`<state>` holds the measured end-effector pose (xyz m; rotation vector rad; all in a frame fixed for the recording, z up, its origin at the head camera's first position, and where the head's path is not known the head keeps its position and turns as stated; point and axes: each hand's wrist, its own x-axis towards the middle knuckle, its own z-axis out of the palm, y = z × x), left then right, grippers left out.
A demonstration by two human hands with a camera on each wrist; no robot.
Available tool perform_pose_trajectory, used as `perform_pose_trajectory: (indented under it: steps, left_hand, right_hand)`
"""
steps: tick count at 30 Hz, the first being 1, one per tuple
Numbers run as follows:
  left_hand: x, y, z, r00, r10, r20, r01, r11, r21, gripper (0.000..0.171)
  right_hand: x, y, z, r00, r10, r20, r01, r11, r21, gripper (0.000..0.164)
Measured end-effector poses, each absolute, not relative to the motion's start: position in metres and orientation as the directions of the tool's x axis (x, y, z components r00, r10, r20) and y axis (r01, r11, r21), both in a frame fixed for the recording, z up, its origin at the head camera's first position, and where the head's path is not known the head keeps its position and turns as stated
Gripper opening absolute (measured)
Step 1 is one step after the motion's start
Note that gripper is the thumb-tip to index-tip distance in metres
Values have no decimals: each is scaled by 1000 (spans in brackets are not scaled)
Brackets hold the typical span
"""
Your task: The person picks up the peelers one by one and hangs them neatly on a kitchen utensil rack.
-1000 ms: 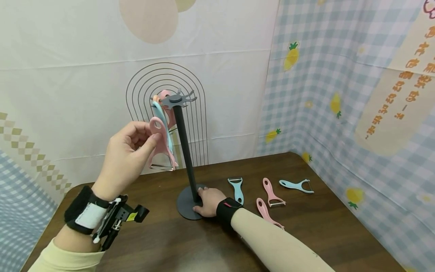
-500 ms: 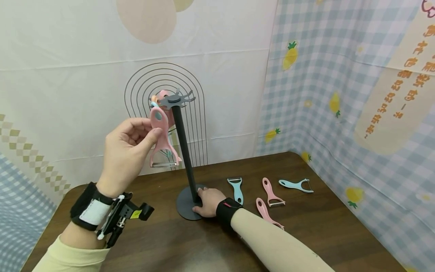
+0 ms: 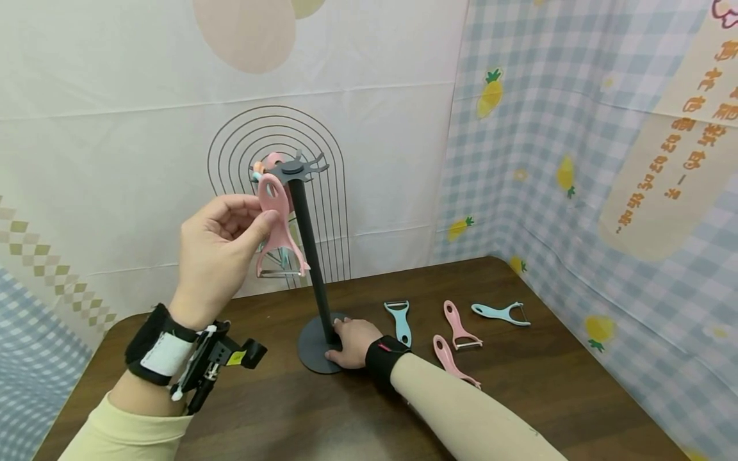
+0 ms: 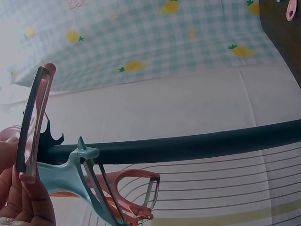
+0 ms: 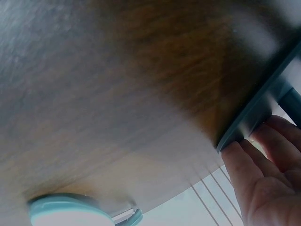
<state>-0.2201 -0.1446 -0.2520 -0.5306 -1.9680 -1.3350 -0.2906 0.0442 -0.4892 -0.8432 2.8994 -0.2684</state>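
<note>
My left hand (image 3: 219,240) pinches a pink peeler (image 3: 278,224) between thumb and fingers, blade end down. The peeler's holed end is in front of the hooks of a dark grey stand (image 3: 310,246); I cannot tell whether it touches a hook. Behind it hang a light blue peeler (image 4: 70,176), a pink peeler (image 4: 115,181) and an orange peeler (image 4: 131,216), largely hidden in the head view. My right hand (image 3: 356,342) presses on the stand's round base (image 3: 314,355), its fingers beside the foot of the pole.
On the brown table (image 3: 277,410), right of the stand, lie a blue peeler (image 3: 401,326), a pink peeler (image 3: 458,323), another pink peeler (image 3: 446,355) and a second blue peeler (image 3: 501,314). A white cloth (image 3: 392,160) and a checked cloth (image 3: 536,128) hang behind.
My left hand has raised the pink peeler and moved it slightly right, closer to the hooks, covering more of the hanging blue peeler. My right hand stays on the base.
</note>
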Motion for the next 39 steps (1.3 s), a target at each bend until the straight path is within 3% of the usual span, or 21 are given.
perform_pose_trajectory:
  steps: [39]
  left_hand:
    - [-221, -145, -251, -740, -46, 672, 572, 482, 664, 23]
  right_hand:
    - [-287, 45, -483, -839, -539, -74, -518, 833, -193, 66]
